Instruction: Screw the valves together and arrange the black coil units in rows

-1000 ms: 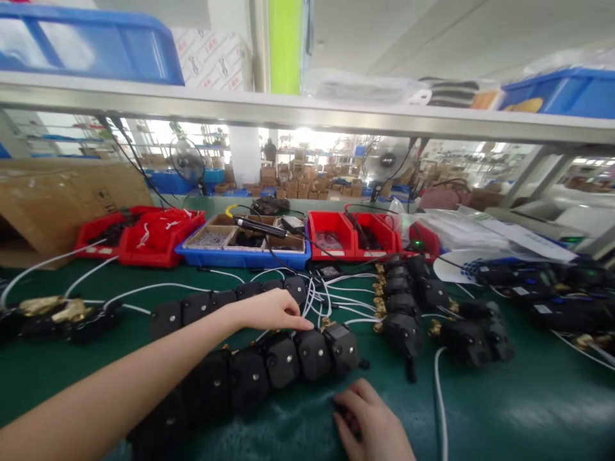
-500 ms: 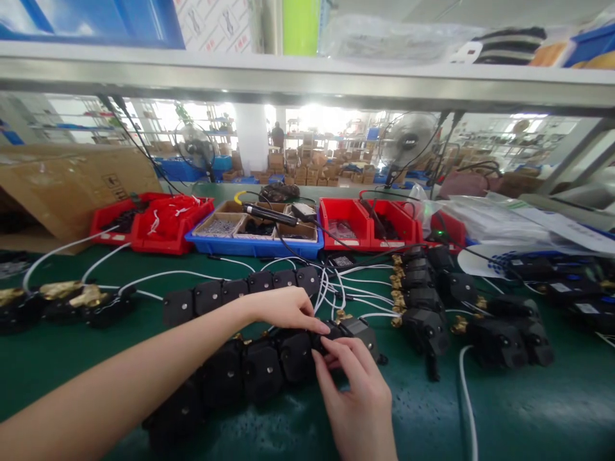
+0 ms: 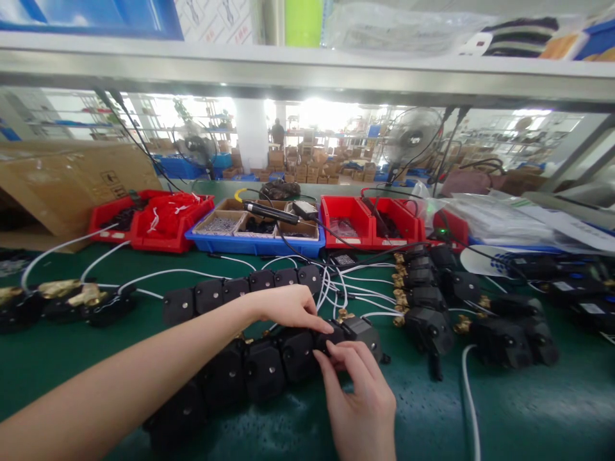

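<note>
Both hands meet at one black boxy unit point(image 3: 329, 339) in the front row on the green bench. My left hand point(image 3: 291, 307) reaches across from the left, its thumb and fingertips pressed on the unit's top; some of its fingers are hidden. From the front, my right hand point(image 3: 362, 390) pinches at the same unit with thumb and bent fingers. Any small part between the fingertips is too hidden to make out. To the left sit similar black units point(image 3: 263, 371), each with a shiny round spot. A larger black unit with a brass fitting point(image 3: 362, 333) lies just to the right.
A second row of black units point(image 3: 209, 296) lies behind my left forearm. White cables point(image 3: 336, 288) run behind the hands. More units with brass fittings point(image 3: 427, 320) stand on the right. A blue tray point(image 3: 254, 245), red bins point(image 3: 348, 224) and a pen-shaped electric screwdriver point(image 3: 271, 212) line the back.
The view has shifted slightly. Both hands stay at the same black unit, with the right fingers moved only a little.
</note>
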